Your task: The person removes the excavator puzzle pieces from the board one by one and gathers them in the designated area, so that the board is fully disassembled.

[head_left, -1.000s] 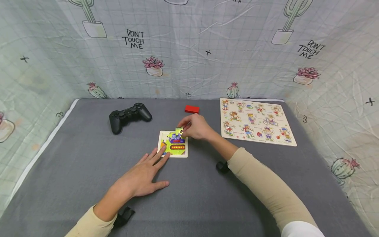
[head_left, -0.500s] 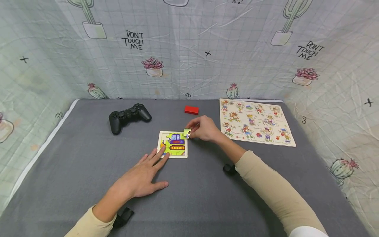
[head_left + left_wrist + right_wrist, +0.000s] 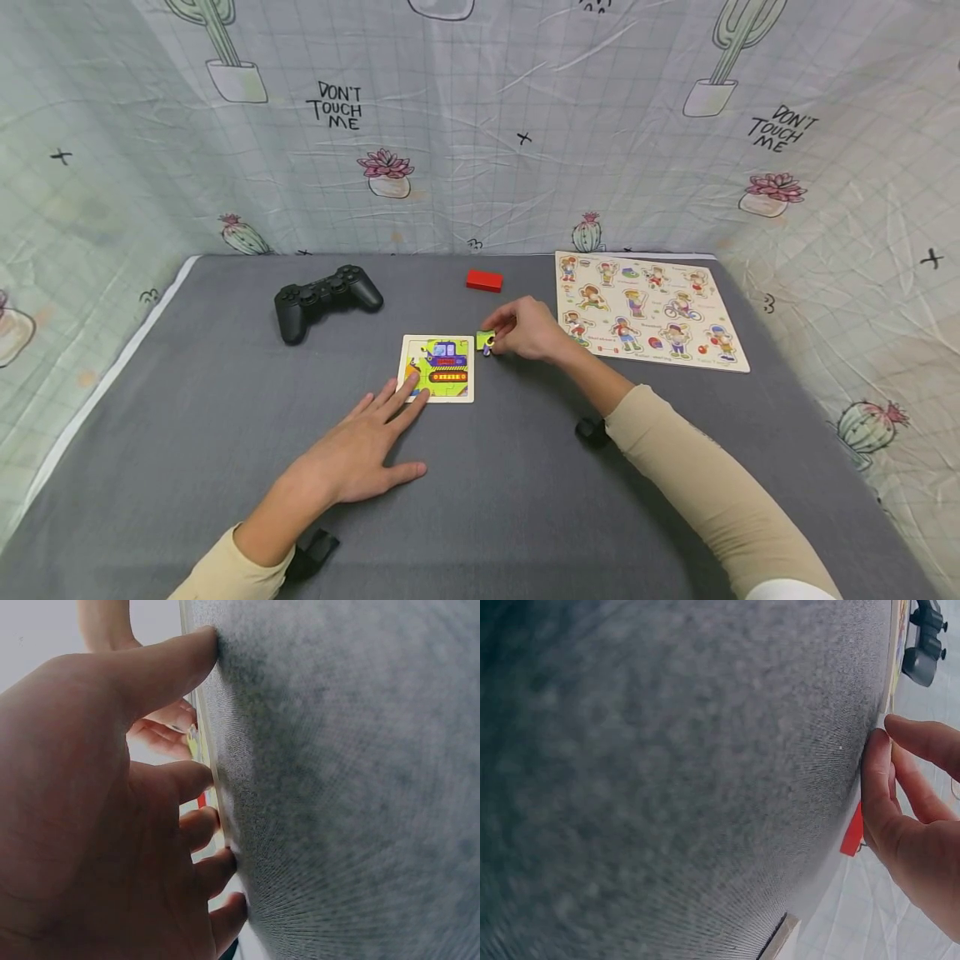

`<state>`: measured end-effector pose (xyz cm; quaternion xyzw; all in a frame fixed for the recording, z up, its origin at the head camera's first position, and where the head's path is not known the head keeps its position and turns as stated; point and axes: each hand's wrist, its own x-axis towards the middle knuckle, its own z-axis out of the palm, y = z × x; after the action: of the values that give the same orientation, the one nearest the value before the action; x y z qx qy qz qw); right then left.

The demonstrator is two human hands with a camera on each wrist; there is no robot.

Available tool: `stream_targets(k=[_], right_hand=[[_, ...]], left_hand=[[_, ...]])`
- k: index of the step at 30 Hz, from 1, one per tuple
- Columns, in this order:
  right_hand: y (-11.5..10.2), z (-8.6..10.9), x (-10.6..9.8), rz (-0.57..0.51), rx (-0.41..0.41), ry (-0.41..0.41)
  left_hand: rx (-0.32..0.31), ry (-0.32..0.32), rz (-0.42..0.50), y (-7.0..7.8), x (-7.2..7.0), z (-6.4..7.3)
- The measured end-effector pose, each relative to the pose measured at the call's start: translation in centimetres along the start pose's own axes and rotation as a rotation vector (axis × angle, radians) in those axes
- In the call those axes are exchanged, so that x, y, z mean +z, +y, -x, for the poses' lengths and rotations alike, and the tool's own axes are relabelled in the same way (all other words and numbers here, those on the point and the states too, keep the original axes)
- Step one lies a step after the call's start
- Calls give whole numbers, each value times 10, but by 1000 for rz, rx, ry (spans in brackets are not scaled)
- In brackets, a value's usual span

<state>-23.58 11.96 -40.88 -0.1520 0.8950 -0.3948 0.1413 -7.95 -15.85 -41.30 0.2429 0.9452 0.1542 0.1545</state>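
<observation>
A small square jigsaw puzzle [image 3: 447, 392] with a pale frame lies on the grey table, showing a purple and yellow-green tracked vehicle. My left hand [image 3: 352, 450] is spread flat, its fingertips resting on the puzzle's lower left part. Just right of the frame, my right hand [image 3: 528, 329] pinches a yellow-green puzzle piece [image 3: 483, 340] between thumb and fingers, at table level. In the right wrist view the right hand's fingers [image 3: 881, 772] meet at the tips, and the piece is mostly hidden. The left wrist view shows the left hand [image 3: 97, 795] with its fingertips low over the cloth.
Behind the right hand lies a red block [image 3: 484, 281]. A black game controller [image 3: 327, 300] sits at the back left. On the right lies a large wooden picture board [image 3: 651, 310] with cartoon children. A patterned curtain [image 3: 465, 150] rises behind the table.
My right hand has moved right and slightly toward me, carrying the puzzle piece from over the puzzle's upper right corner to beside the frame. My left hand has stayed in place.
</observation>
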Motion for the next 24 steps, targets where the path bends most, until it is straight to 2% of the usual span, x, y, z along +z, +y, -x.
stream_targets(k=[24], right_hand=[[1, -4, 0, 108, -2, -19]], left_hand=[[-7, 1, -4, -1, 2, -1]])
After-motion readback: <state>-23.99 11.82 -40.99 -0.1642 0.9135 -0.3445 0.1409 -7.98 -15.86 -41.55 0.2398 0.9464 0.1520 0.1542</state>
